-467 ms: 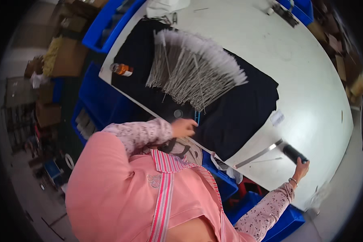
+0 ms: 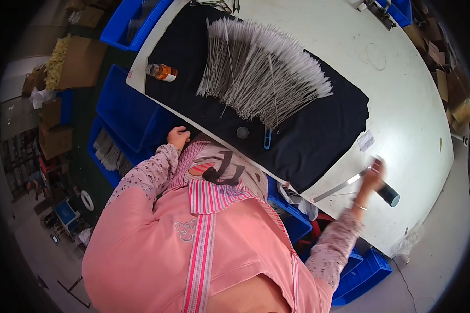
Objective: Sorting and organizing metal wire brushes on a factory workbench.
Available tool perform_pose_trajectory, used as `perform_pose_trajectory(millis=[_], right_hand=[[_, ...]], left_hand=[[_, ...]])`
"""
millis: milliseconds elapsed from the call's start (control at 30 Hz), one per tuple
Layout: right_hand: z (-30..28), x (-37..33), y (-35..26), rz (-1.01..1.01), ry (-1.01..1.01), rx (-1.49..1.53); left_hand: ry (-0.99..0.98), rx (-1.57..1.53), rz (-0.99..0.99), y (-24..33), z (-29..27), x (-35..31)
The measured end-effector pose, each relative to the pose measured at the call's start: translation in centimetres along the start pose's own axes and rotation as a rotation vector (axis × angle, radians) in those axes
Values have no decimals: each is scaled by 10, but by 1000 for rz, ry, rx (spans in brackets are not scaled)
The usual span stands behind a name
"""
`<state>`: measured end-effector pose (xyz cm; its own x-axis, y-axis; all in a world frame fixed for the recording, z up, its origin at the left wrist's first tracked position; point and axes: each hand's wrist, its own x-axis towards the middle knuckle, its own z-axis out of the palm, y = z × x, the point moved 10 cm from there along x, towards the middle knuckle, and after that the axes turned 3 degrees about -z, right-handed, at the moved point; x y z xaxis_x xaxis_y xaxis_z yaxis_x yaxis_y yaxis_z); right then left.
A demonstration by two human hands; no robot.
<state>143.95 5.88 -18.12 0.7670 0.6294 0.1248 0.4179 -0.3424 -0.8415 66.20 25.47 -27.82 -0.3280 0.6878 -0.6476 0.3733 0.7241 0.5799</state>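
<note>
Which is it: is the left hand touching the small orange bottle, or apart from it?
Apart. The head view shows the left hand well clear of the orange bottle, with a stretch of dark cloth between them.

Two hands (image 2: 178,137) (image 2: 372,178), one amber bottle (image 2: 162,72), seemingly dozens of brushes (image 2: 266,70)

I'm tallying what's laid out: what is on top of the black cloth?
The black cloth bears many white-tipped wire brushes, an orange bottle, a small round grey object and a blue piece. The brushes cover whatever is beneath them.
</note>
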Motion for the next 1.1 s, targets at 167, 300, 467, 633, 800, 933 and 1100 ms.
perform_pose_trajectory(millis=[167,300,467,633,800,933,1100], right_hand=[[293,-218,-232,-640,-732,-237],[365,-271,-206,-341,-727,-367],[387,-289,-197,-336,-636,-585],[403,-290,-203,-217,-767,-693],[452,-263,-352,-182,-737,-53],[520,-246,-465,-246,-671,454],[578,-252,-490,-427,-619,397]], left_hand=[[74,-130,-30,15,-29,27],[51,-323,-20,36,-61,54],[-26,-358,45,57,-96,93],[-107,-400,147,77,-109,122],[-81,-49,679,171,-118,103],[-66,104,933,213,-116,108],[-193,124,1045,231,-100,112]])
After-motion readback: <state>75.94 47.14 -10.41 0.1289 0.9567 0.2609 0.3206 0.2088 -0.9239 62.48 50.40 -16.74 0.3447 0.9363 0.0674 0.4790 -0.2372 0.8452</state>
